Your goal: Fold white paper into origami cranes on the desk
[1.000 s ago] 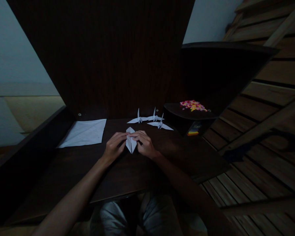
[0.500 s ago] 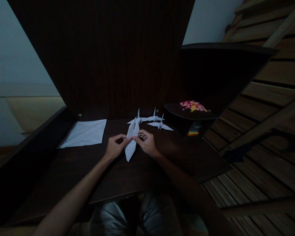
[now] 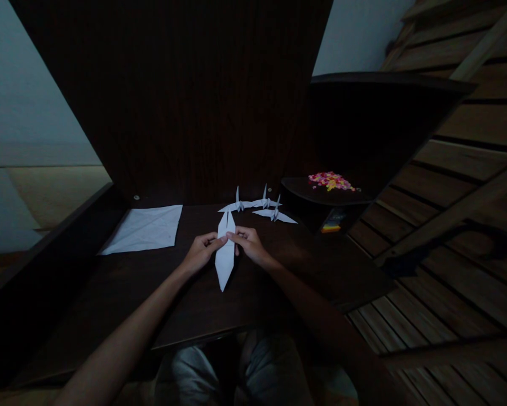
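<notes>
Between my two hands is a folded white origami paper (image 3: 225, 262), long and pointed at its near end, with a slit between two points at its far end. My left hand (image 3: 201, 250) pinches its left edge, the thumb lying on the top face. From the right, my right hand (image 3: 250, 246) grips the other edge, its thumb close to the left one. The fingers underneath are partly hidden. Just beyond the far tips stand three white paper cranes: one on the left (image 3: 238, 206), one in the middle (image 3: 265, 202) and one nearer on the right (image 3: 275, 215).
A creased white paper sheet (image 3: 145, 229) lies on the dark desk (image 3: 194, 316) at the left. On the right, a low corner shelf (image 3: 308, 192) carries a pile of small pink, red and yellow pieces (image 3: 331, 181). A raised side board (image 3: 54, 242) borders the desk's left.
The folded paper's flaps, spread apart at the far end before, now lie flat and close together. Its near tip has come slightly toward me, and my fingers have shifted on the edges.
</notes>
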A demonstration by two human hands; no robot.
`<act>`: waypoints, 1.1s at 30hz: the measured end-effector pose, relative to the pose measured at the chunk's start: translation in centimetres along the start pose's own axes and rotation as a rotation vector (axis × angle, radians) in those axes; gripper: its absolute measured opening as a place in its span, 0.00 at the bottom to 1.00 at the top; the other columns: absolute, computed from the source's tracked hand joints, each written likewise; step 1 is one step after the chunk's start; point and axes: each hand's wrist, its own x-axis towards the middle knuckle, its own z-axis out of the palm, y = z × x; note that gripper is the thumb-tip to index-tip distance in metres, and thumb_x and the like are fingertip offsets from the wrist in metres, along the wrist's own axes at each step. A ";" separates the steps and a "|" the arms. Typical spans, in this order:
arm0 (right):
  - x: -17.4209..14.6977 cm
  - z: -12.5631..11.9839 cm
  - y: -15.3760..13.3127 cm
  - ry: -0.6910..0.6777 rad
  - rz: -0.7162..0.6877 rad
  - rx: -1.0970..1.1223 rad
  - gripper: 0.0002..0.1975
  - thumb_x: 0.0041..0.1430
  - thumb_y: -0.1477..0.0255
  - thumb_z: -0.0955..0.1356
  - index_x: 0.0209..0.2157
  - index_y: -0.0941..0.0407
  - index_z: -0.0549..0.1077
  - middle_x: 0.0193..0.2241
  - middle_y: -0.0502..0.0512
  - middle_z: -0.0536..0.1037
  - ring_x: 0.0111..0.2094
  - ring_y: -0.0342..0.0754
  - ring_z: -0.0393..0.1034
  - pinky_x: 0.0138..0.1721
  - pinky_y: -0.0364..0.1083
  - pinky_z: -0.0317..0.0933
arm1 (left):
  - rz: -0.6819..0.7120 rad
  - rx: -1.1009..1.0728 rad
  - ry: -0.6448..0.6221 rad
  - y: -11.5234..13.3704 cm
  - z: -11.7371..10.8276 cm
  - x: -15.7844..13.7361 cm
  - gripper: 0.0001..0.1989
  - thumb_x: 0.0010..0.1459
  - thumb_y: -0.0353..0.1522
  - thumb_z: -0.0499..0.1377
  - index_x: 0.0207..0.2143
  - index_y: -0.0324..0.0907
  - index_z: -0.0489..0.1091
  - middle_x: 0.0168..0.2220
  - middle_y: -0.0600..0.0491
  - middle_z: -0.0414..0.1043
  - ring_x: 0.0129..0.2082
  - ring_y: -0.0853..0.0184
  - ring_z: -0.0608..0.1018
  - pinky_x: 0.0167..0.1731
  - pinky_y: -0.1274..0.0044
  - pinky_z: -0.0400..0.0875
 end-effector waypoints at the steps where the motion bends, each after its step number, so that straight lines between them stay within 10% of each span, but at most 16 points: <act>1: 0.0 0.0 0.0 -0.001 0.015 0.015 0.20 0.49 0.55 0.70 0.20 0.57 0.67 0.14 0.45 0.68 0.13 0.38 0.59 0.14 0.39 0.51 | -0.015 -0.021 -0.022 0.0 0.0 0.0 0.16 0.49 0.43 0.62 0.27 0.38 0.75 0.24 0.53 0.75 0.23 0.67 0.74 0.26 0.77 0.69; 9: 0.1 0.1 0.0 -0.079 0.057 0.092 0.19 0.50 0.55 0.69 0.25 0.58 0.71 0.16 0.46 0.68 0.14 0.37 0.58 0.13 0.38 0.52 | -0.083 -0.115 -0.129 0.9 0.1 -0.4 0.14 0.51 0.40 0.62 0.28 0.37 0.77 0.26 0.49 0.78 0.26 0.63 0.77 0.28 0.74 0.70; 17: 0.2 0.1 0.0 -0.121 0.054 0.070 0.18 0.46 0.58 0.72 0.25 0.56 0.65 0.16 0.44 0.70 0.16 0.39 0.64 0.18 0.39 0.57 | -0.030 -0.142 0.198 -0.4 -0.4 0.4 0.14 0.46 0.40 0.65 0.20 0.38 0.73 0.21 0.54 0.74 0.23 0.68 0.73 0.26 0.77 0.66; 33: 0.4 0.1 0.9 -0.092 -0.079 0.047 0.13 0.48 0.68 0.71 0.36 0.55 0.69 0.26 0.47 0.71 0.27 0.41 0.66 0.30 0.41 0.60 | 0.046 -0.031 0.319 -0.9 -0.7 0.7 0.18 0.46 0.44 0.65 0.27 0.37 0.71 0.21 0.55 0.71 0.22 0.70 0.71 0.23 0.80 0.64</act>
